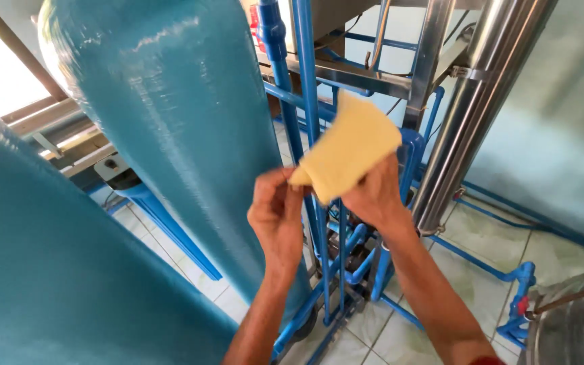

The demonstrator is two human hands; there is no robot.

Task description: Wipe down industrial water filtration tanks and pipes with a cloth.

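While both hands are raised in front of the pipework, a folded yellow cloth [349,147] is held between them. Left hand [277,215]: fingers closed, pinching the cloth's lower left corner. Right hand [373,196]: fingers closed on the cloth's lower edge from behind. Just left of the left fingers stands a tall teal filter tank [170,115]. Blue pipes [305,81] run behind the fingers; a steel cylinder [471,115] rises to the right of the right fingers.

**No packages, labels, signs or screens**

You have none of these in view. Nothing printed, boxed or lit shows on the left, on the right, near you or far off.
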